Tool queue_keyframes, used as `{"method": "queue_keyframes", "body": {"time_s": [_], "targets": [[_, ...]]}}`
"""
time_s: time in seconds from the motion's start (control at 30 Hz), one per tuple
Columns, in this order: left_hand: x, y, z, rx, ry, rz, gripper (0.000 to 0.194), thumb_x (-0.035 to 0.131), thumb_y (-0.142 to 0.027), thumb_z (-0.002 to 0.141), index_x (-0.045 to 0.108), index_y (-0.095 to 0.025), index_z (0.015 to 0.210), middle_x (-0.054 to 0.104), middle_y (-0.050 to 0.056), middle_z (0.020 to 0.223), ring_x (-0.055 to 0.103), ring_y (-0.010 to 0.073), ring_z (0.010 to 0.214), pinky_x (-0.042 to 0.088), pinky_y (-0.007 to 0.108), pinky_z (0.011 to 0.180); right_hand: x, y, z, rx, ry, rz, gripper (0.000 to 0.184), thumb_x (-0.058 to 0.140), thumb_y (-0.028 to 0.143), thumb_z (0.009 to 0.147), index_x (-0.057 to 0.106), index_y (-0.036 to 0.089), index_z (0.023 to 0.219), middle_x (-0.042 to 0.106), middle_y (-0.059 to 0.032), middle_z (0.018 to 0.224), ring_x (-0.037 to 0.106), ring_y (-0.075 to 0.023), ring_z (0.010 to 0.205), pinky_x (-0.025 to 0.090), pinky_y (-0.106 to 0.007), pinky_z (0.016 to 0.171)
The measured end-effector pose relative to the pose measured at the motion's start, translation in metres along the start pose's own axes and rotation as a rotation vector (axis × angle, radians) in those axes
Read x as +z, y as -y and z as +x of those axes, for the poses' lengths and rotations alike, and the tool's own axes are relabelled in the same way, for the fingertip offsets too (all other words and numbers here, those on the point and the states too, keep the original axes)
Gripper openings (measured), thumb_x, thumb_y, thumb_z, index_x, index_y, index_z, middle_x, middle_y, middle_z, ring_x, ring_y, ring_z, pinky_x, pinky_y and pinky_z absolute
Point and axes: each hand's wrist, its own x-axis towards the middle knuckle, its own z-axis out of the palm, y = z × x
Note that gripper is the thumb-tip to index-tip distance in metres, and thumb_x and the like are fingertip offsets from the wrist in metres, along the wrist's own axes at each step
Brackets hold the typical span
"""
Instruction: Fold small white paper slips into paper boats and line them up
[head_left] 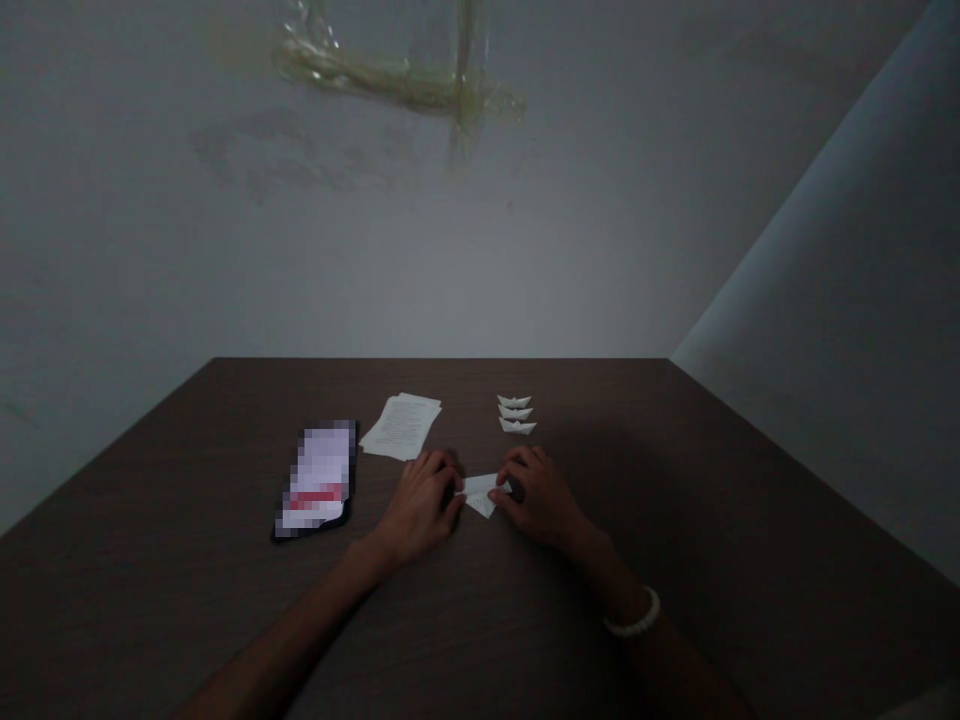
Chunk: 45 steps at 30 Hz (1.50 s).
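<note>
A small piece of folded white paper (482, 498) lies low over the table, its lower part tapering to a point towards me. My left hand (426, 505) pinches its left end between thumb and fingers. At the right end, my right hand (541, 497) has its thumb and fingers closed on the same paper. The fingertips cover both ends of it. Just beyond my right hand, three little folded paper boats (516, 413) stand in a column. Past my left hand lies a loose stack of printed paper sheets (403, 427).
A phone (319, 475) with a lit, blurred screen lies left of my left hand. The dark wooden table (600, 400) meets a grey wall (525, 270) at its far edge. Another wall (847, 330) runs along the right. Yellowish tape (390, 88) sticks to the wall above.
</note>
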Motion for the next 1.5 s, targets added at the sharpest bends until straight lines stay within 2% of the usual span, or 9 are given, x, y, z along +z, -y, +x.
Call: {"method": "queue_keyframes", "body": {"time_s": [0.37, 0.57, 0.7, 0.8, 0.93, 1.03, 1.17, 1.3, 1.5], "targets": [[0.003, 0.002, 0.001, -0.050, 0.029, -0.003, 0.005, 0.058, -0.017, 0.083, 0.060, -0.017, 0.087, 0.055, 0.007, 0.102, 0.049, 0.0257, 0.101, 0.041, 0.041, 0.086, 0.001, -0.008, 0.000, 0.016, 0.038, 0.014, 0.023, 0.078, 0.027, 0.073, 0.063, 0.022, 0.089, 0.056, -0.0048, 0.104, 0.049, -0.0226, 0.099, 0.041, -0.037, 0.088], [0.000, -0.004, 0.000, -0.023, 0.027, 0.020, 0.019, 0.067, -0.033, 0.081, 0.059, -0.017, 0.087, 0.056, 0.008, 0.101, 0.051, 0.0269, 0.098, 0.041, 0.042, 0.084, 0.001, -0.007, 0.000, 0.011, 0.031, 0.004, 0.021, 0.076, 0.027, 0.075, 0.062, 0.020, 0.089, 0.057, -0.0054, 0.101, 0.050, -0.0224, 0.097, 0.041, -0.037, 0.086], [-0.002, -0.004, -0.001, 0.085, 0.021, 0.097, 0.008, 0.054, -0.022, 0.089, 0.061, -0.018, 0.091, 0.059, 0.007, 0.100, 0.052, 0.0256, 0.097, 0.042, 0.042, 0.084, 0.001, -0.006, 0.001, -0.036, 0.014, 0.010, 0.013, 0.071, 0.025, 0.080, 0.063, 0.020, 0.089, 0.058, -0.0056, 0.101, 0.051, -0.0219, 0.097, 0.041, -0.037, 0.087], [-0.001, -0.002, -0.001, 0.138, 0.012, 0.127, 0.015, 0.047, -0.014, 0.091, 0.062, -0.017, 0.089, 0.060, 0.007, 0.094, 0.054, 0.0238, 0.092, 0.044, 0.039, 0.082, 0.001, -0.006, 0.003, -0.059, -0.015, 0.034, 0.008, 0.067, 0.026, 0.083, 0.065, 0.020, 0.089, 0.060, -0.0055, 0.100, 0.052, -0.0213, 0.096, 0.041, -0.037, 0.088], [0.001, 0.001, -0.002, 0.186, -0.081, 0.139, 0.015, 0.048, -0.010, 0.089, 0.062, -0.015, 0.093, 0.063, 0.009, 0.097, 0.057, 0.0230, 0.090, 0.049, 0.037, 0.079, 0.001, -0.005, 0.005, 0.025, -0.108, 0.139, 0.010, 0.059, 0.027, 0.089, 0.065, 0.019, 0.091, 0.064, -0.0057, 0.096, 0.055, -0.0204, 0.092, 0.042, -0.036, 0.086], [0.001, 0.002, -0.004, 0.243, -0.203, 0.146, 0.017, 0.047, -0.011, 0.089, 0.061, -0.015, 0.099, 0.063, 0.011, 0.103, 0.059, 0.0232, 0.092, 0.051, 0.037, 0.079, 0.002, -0.008, 0.007, 0.152, -0.160, 0.267, 0.019, 0.064, 0.028, 0.084, 0.065, 0.019, 0.101, 0.067, -0.0054, 0.094, 0.059, -0.0194, 0.086, 0.045, -0.034, 0.081], [0.003, 0.005, -0.006, 0.322, -0.329, 0.165, 0.017, 0.046, -0.014, 0.091, 0.060, -0.016, 0.102, 0.063, 0.013, 0.111, 0.061, 0.0238, 0.096, 0.054, 0.038, 0.078, 0.006, -0.010, 0.007, 0.221, -0.086, 0.496, 0.032, 0.070, 0.025, 0.075, 0.065, 0.019, 0.106, 0.068, -0.0016, 0.084, 0.060, -0.0150, 0.071, 0.047, -0.027, 0.067], [0.004, 0.007, -0.007, 0.337, -0.359, 0.158, 0.017, 0.047, -0.014, 0.091, 0.060, -0.016, 0.103, 0.063, 0.014, 0.113, 0.062, 0.0240, 0.099, 0.056, 0.038, 0.079, 0.006, -0.008, 0.007, 0.218, -0.043, 0.645, 0.032, 0.071, 0.024, 0.073, 0.066, 0.019, 0.104, 0.067, 0.0007, 0.076, 0.058, -0.0127, 0.066, 0.044, -0.024, 0.062], [0.001, 0.006, -0.009, 0.335, -0.409, 0.148, 0.021, 0.049, -0.012, 0.090, 0.061, -0.018, 0.106, 0.062, 0.013, 0.116, 0.061, 0.0238, 0.104, 0.055, 0.038, 0.083, 0.001, -0.002, 0.007, 0.229, 0.026, 0.719, 0.028, 0.071, 0.028, 0.074, 0.068, 0.016, 0.099, 0.064, 0.0013, 0.068, 0.051, -0.0106, 0.057, 0.038, -0.021, 0.053]]}}
